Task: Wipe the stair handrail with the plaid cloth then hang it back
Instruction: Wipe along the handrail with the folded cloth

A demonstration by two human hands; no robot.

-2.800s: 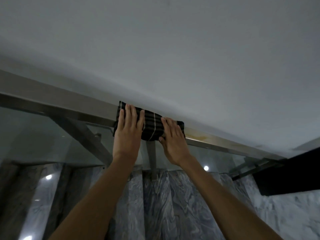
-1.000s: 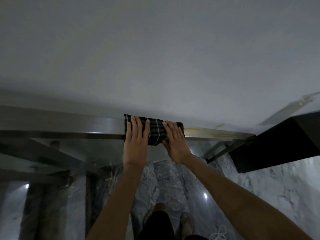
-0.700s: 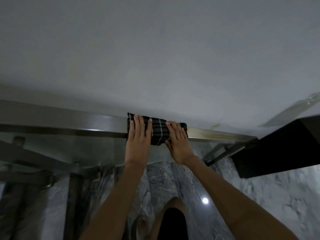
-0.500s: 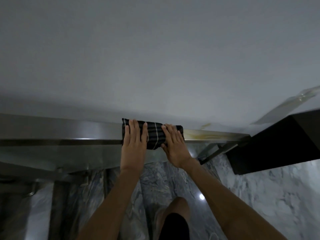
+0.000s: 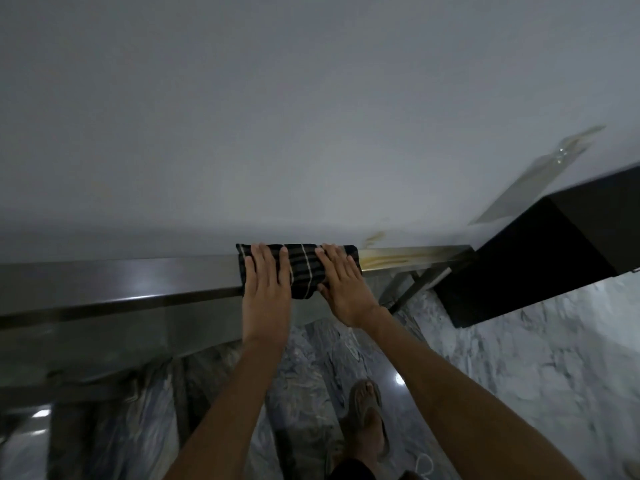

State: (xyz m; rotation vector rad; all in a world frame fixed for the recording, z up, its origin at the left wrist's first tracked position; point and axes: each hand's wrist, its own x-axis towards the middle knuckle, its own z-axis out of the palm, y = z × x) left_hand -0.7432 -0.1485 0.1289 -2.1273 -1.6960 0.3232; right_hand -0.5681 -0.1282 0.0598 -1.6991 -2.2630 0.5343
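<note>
A flat steel handrail runs across the middle of the head view, close to a white wall. A folded dark plaid cloth with pale stripes lies on top of the rail. My left hand presses flat on the cloth's left half, fingers together and pointing at the wall. My right hand presses on the cloth's right half, its thumb under the rail's near edge. A yellowish stain marks the rail just right of the cloth.
Glass panels and steel brackets hang below the rail. A black block caps the rail's right end. Grey marble steps lie below, with my sandalled foot on one. A white cord lies at the bottom edge.
Both hands have slid the cloth along the rail toward its right end and the black block. My feet have stepped along the stairs and the view has shifted with them.
</note>
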